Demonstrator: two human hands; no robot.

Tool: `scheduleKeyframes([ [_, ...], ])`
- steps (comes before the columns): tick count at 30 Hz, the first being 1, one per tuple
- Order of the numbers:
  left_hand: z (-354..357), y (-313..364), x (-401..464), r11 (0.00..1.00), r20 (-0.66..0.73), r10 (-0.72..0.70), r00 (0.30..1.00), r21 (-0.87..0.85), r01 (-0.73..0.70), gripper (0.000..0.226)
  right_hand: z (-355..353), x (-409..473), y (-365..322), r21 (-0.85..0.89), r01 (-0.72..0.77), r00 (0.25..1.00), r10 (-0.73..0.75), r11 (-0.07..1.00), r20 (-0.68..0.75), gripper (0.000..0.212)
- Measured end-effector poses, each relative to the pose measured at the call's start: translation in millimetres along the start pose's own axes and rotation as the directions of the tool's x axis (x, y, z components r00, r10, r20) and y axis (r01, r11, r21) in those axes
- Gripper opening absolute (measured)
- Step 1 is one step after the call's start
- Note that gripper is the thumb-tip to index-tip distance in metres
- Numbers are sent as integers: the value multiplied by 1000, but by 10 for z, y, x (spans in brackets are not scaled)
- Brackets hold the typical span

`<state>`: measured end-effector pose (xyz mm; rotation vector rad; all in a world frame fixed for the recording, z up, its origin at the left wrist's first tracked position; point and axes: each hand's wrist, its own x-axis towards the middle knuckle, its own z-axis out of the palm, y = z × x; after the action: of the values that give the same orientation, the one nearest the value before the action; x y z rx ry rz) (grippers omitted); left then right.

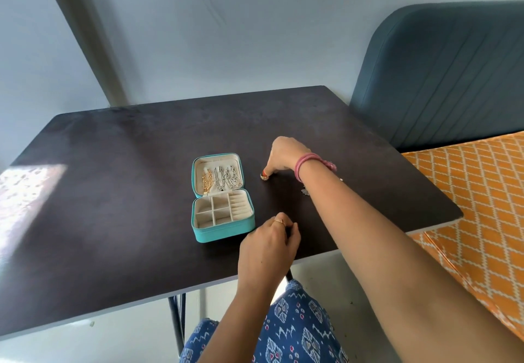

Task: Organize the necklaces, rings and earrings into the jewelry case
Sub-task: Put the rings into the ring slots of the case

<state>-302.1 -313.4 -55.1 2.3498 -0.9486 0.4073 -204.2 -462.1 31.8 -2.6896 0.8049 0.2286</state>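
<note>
Right hand (pixel 283 154) fingertips pinching small gold ring (pixel 264 177) off black table (pixel 113 192); next: slot into open teal jewelry case (pixel 222 229). Left hand (pixel 269 245) loosely curled, apparently empty.

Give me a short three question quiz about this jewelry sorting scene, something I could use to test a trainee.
1. True or false: the turquoise zip-around jewelry case lies open on the dark table.
2. Which hand reaches for the small gold ring with a red stone: A) the left hand, B) the right hand?
3. Fill in: the gold and silver chain necklaces hang in the case's ____.

Key: 1 true; 2 B; 3 lid. The tray compartments below look empty, and the left hand's fingers are loosely curled with no visible hold.
</note>
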Motion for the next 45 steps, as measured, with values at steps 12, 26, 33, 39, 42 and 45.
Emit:
scheduleKeyframes([
  [12, 12, -2, 38, 996, 107, -86, 991, -17, 88, 20, 60, -755, 942, 396, 286, 887, -84, 872, -454, 14],
  [26, 336, 356, 623, 987, 281, -121, 952, -64, 144, 33, 619, -964, 1592, 377, 347, 855, -124, 859, -504, 31],
  [33, 412, 349, 713, 993, 266, -113, 957, 13, 113, 33, 640, -930, 1624, 435, 350, 848, -83, 830, -523, 31],
  [39, 407, 346, 698, 993, 239, -113, 964, -3, 117, 36, 515, -771, 1567, 549, 263, 917, -29, 793, -397, 34],
  [42, 406, 346, 692, 993, 243, -117, 963, 12, 117, 34, 465, -662, 1495, 472, 203, 931, -21, 858, -364, 31],
  [45, 406, 342, 696, 992, 242, -124, 962, 9, 125, 34, 427, -606, 1452, 410, 150, 939, 0, 900, -345, 27],
])
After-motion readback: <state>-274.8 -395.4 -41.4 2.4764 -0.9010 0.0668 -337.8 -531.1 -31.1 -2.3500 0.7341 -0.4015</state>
